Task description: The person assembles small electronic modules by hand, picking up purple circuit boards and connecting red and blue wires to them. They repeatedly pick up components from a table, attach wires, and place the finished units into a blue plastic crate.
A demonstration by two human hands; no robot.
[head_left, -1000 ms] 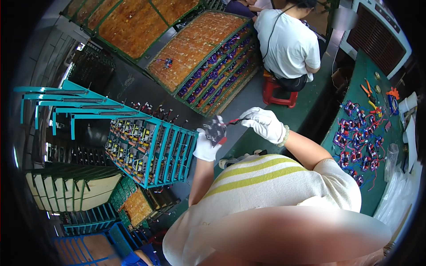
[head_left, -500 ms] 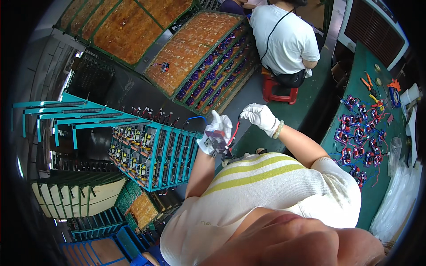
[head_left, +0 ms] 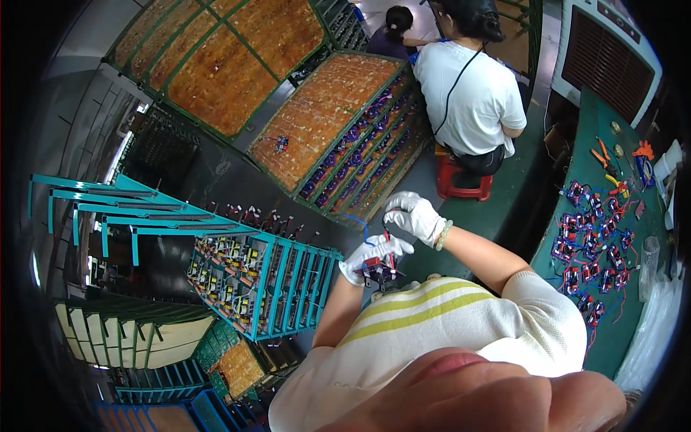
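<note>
In front of my chest my gloved left hand (head_left: 368,259) is closed on a small circuit board (head_left: 379,273) carrying red and dark parts. A blue wire (head_left: 363,223) loops up from beside that hand. My right hand (head_left: 416,217), in a white glove with a bead bracelet at the wrist, pinches the upper end of a red and black wire lead (head_left: 389,241). The lead runs down to the board, close to my left fingers. Glove fabric and fingers partly cover the board, and its lower side is hard to make out.
A teal rack (head_left: 259,288) full of boards stands at my left. Beyond it is a stacked green-framed tray cart (head_left: 317,122). A person in white (head_left: 468,93) sits on a red stool (head_left: 461,180) ahead. The green bench (head_left: 554,216) at right bears several wired boards (head_left: 590,245) and pliers.
My left hand has turned from fingers pointing up to fingers pointing right, and the board's red part now shows. My two hands are closer together. The whole view has shifted slightly.
</note>
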